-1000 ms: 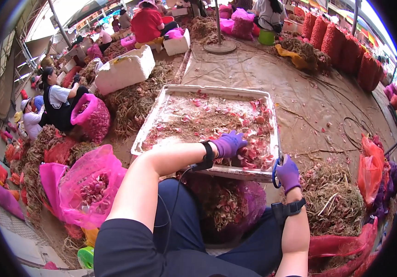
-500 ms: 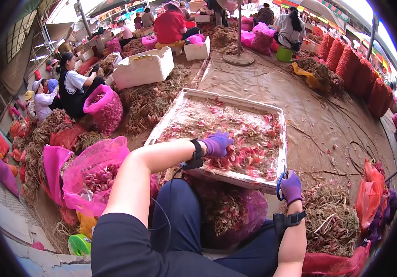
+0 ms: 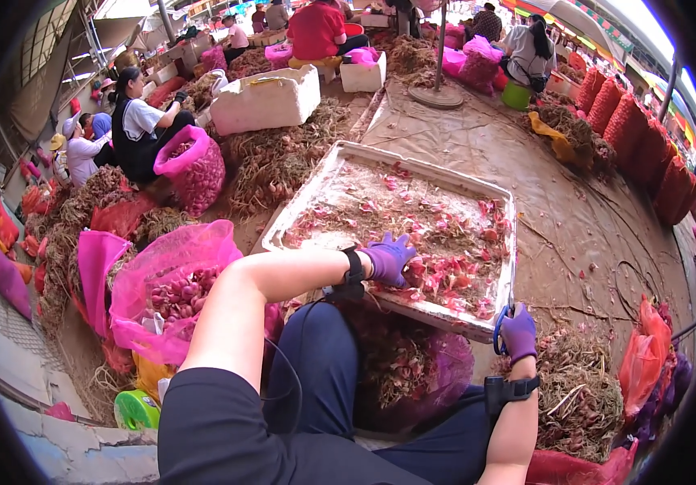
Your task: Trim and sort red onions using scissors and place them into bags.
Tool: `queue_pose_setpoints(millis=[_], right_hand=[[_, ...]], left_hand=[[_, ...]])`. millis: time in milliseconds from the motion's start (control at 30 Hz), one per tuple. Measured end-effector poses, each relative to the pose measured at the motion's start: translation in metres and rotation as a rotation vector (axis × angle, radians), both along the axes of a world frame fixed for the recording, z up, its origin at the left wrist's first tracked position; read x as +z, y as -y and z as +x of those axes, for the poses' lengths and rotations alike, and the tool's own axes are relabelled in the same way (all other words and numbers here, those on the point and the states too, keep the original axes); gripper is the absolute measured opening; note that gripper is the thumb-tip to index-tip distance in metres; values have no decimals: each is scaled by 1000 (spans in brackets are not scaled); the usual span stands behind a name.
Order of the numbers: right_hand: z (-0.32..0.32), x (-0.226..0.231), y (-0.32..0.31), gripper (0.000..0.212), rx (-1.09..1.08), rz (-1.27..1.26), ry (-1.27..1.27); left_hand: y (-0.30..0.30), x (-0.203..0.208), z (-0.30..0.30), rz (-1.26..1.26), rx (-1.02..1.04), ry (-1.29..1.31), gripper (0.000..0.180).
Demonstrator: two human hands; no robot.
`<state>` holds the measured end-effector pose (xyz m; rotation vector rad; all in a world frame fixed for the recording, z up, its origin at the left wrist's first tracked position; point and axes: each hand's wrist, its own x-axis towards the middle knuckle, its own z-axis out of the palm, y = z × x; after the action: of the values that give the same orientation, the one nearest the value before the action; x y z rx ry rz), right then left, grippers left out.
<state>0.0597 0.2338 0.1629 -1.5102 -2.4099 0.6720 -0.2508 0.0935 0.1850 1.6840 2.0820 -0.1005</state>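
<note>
A wide, shallow white foam tray (image 3: 316,184) lies before me, strewn with dirt and dry red skins (image 3: 445,273). My left hand (image 3: 388,259), in a purple glove, rests over the skins near the tray's close edge. Its fingers are spread and appear to hold nothing. Outside the tray's near right corner, my right hand (image 3: 518,333), gloved alike, is closed round blue-handled scissors (image 3: 498,331), their blades pointing away along the rim. Left of my left forearm stands a pink mesh bag (image 3: 134,303) with shallots (image 3: 182,295) inside.
Dry stalks (image 3: 578,392) are heaped at my right, beside a red mesh bag (image 3: 645,356). Under the tray's near edge, between my legs, sits a bag of trimmings (image 3: 400,372). Farther off are a white foam box (image 3: 267,101), a seated person (image 3: 142,121) and stacked red sacks (image 3: 627,125).
My left hand has flattened, its fingers now more spread over the skins. The whole view has shifted slightly; my right hand keeps its hold on the scissors at the tray's corner.
</note>
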Motion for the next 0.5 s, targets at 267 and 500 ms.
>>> queue_pose_setpoints(millis=[267,500], right_hand=[[1,3,7,29,9,31,30],[14,-15,2,32,25,78,1]], left_hand=[[-1,-1,0,195,-119,-149,33],[-14,1,-21,542,-180,51,17]])
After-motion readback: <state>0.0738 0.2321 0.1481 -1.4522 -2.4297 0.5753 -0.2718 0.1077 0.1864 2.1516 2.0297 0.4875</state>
